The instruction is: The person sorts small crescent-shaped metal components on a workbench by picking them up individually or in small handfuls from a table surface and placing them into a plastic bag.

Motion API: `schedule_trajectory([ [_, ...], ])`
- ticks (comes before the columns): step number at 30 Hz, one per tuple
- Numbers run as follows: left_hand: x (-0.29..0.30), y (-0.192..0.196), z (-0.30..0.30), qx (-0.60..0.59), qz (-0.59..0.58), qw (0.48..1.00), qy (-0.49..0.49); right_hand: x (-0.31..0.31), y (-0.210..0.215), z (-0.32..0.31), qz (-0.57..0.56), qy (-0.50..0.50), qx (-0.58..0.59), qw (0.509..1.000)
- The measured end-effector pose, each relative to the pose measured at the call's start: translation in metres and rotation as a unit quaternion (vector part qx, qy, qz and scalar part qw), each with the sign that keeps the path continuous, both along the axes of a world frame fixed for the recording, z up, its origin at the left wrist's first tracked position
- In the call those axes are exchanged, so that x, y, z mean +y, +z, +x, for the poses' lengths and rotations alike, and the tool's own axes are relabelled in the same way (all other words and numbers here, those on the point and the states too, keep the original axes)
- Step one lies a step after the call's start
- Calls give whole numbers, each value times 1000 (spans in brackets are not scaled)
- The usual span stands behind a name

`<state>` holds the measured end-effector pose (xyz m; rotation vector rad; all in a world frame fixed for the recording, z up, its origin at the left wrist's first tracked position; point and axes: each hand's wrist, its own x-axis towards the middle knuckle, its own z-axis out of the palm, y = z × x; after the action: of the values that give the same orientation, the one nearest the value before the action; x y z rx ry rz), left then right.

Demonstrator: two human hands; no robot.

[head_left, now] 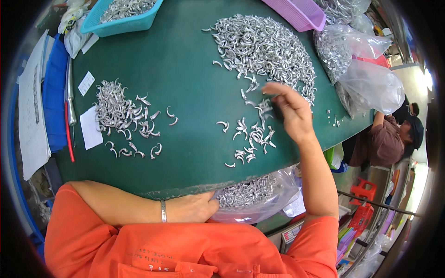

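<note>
Small curved silver metal pieces, claw-like in shape, lie in a large pile (262, 46) at the far right of the green table. Nearer to me is a loose scatter of the same metal pieces (252, 136). Over the gap between them hangs my right hand (293, 113), fingers stretched leftward and slightly blurred, with nothing visible in them. My left hand (197, 207) is closed at the rim of a clear plastic bag (245, 215), its fingertips partly hidden. That bag sits below the table's front edge and contains many metal pieces. A smaller pile (113, 106) lies on the left.
At the back stand a turquoise basket (116, 28) of metal pieces and a pink basket (301, 14). Filled plastic bags (340, 51) line the right edge. White paper slips (90, 127), a red pen (69, 139) and a blue tray (54, 97) are left. Another person (387, 139) sits at right.
</note>
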<state>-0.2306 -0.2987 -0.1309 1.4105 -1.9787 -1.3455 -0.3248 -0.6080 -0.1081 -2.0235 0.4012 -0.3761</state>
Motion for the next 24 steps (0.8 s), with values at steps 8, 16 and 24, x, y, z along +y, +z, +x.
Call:
schedule_trajectory([
  [8, 0, -3, -1, 13, -73, 996, 49, 15, -4, -40, -112, -121, -80, 983],
  [16, -1, 2, 2, 38, 27, 998, 29, 44, 0, -86, -126, -62, -61, 988],
  [24, 1, 4, 2, 41, -49, 996, 63, 37, 3, -57, -323, -53, 16, 945],
])
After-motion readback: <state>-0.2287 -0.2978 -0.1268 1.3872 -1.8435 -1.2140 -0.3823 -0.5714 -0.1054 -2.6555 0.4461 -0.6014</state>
